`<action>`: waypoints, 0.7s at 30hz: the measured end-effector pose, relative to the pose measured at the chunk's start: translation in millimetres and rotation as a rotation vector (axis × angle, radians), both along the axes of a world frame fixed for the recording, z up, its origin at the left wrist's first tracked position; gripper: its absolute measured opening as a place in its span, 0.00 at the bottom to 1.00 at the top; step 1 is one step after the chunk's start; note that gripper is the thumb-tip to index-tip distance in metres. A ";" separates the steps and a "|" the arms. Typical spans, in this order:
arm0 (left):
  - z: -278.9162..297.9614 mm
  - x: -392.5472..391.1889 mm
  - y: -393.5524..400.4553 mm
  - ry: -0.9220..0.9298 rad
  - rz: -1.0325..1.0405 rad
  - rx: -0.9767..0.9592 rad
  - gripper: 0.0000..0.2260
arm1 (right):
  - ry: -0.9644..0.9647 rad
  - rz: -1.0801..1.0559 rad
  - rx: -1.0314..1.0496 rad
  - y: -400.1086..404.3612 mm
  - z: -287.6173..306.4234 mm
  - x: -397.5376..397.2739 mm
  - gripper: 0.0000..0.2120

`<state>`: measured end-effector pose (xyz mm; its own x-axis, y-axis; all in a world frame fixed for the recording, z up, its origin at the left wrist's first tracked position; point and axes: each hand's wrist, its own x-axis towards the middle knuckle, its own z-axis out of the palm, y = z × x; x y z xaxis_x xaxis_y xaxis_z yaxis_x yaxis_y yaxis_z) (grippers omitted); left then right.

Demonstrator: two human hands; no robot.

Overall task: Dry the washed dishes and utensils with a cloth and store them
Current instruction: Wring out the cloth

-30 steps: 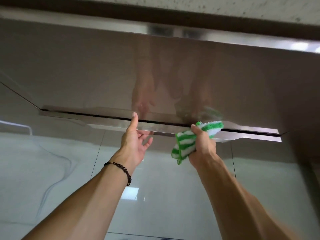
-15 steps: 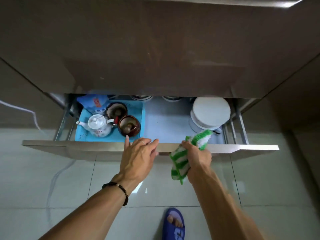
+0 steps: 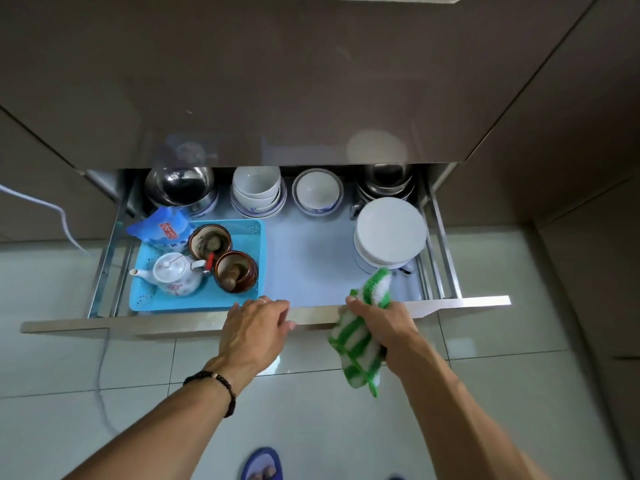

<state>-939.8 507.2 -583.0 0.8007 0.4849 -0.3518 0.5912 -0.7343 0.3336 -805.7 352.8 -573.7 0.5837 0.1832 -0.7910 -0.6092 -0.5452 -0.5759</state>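
While the drawer (image 3: 311, 320) spans mid-frame over pale tiles (image 3: 485, 410), the left hand (image 3: 254, 336) grips its front; the right hand (image 3: 384, 327) clutches a cloth (image 3: 356, 355), apparently hanging lengthwise downward.

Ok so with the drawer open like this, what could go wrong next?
1. The left hand grips the drawer front; pulling hard could jolt the stacked bowls and the plates.
2. The cloth in the right hand hangs over the front edge and could snag there.
3. The sandalled foot lies near the drawer's path.
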 end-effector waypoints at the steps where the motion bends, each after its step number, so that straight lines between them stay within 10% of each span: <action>1: 9.4 4.4 -5.2 -0.012 0.051 -0.089 0.10 | -0.043 0.029 0.028 -3.6 10.0 3.1 0.13; 9: 137.0 107.7 -71.8 -0.182 0.220 -0.884 0.36 | 0.081 -0.174 0.515 -47.2 138.0 62.9 0.19; 15: 250.9 197.1 -135.3 -0.225 0.025 -0.743 0.06 | -0.254 -0.239 0.471 -120.3 269.3 144.0 0.09; 21: 359.3 289.0 -221.9 -0.146 -0.143 -0.687 0.15 | -0.415 -0.258 0.452 -230.1 367.9 218.2 0.04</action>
<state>-650.8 285.3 -223.7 0.9019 0.0788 -0.4246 0.4191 -0.3969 0.8166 -587.5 122.7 -205.8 0.8929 0.2579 -0.3690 -0.3661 -0.0613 -0.9286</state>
